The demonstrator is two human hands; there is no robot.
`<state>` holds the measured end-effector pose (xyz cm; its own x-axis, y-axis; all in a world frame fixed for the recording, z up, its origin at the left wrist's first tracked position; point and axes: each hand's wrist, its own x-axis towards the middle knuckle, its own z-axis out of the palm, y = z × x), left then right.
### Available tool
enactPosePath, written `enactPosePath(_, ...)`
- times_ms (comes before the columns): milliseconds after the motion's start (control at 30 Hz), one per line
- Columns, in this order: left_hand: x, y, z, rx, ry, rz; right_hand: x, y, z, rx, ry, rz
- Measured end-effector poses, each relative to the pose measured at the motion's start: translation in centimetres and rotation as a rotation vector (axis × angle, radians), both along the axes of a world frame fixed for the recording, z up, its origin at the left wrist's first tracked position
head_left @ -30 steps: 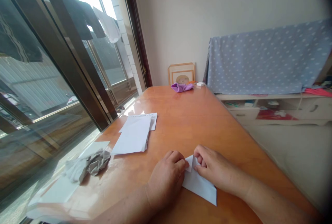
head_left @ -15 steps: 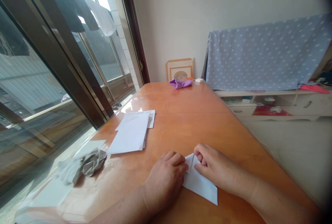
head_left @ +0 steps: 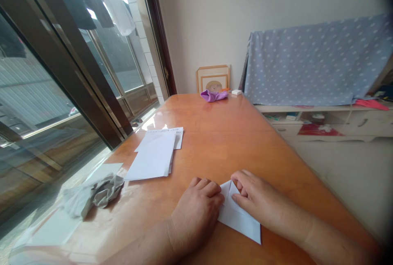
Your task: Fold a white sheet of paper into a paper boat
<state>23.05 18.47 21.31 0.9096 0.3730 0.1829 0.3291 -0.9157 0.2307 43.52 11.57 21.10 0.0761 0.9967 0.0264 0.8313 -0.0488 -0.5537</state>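
Observation:
A folded sheet of white paper (head_left: 238,220) lies on the wooden table near its front, with a pointed top and a crease running down from the tip. My left hand (head_left: 199,209) rests on its left edge, fingers curled together and pressing the paper. On the other side, my right hand (head_left: 250,191) is closed on the right edge near the tip, thumb and bent index finger against the paper. The fingertips of the left hand are partly hidden behind its knuckles.
A stack of white sheets (head_left: 152,154) lies left of the hands on the table (head_left: 211,146). Nearer the left edge is a crumpled grey cloth (head_left: 106,191). At the far end are a purple cloth (head_left: 214,96) and a small white box (head_left: 236,92).
The view has shifted slightly. Both hands stay on the folded paper in nearly the same pose, and the crease by the tip looks a little different.

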Motion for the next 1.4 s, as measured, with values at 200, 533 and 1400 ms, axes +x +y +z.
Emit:
enactPosePath(200, -0.1, 0.0, 0.1, 0.012, 0.007, -0.011, 0.0, -0.1, 0.4, -0.024, -0.021, 0.052)
enactPosePath(533, 0.0, 0.0, 0.1, 0.044, 0.022, -0.019, -0.2, -0.3, 1.1, -0.063, -0.055, 0.100)
enactPosePath(1400, 0.2, 0.1, 0.7, 0.092, 0.053, -0.056, -0.2, -0.3, 0.9, -0.063, -0.055, 0.062)
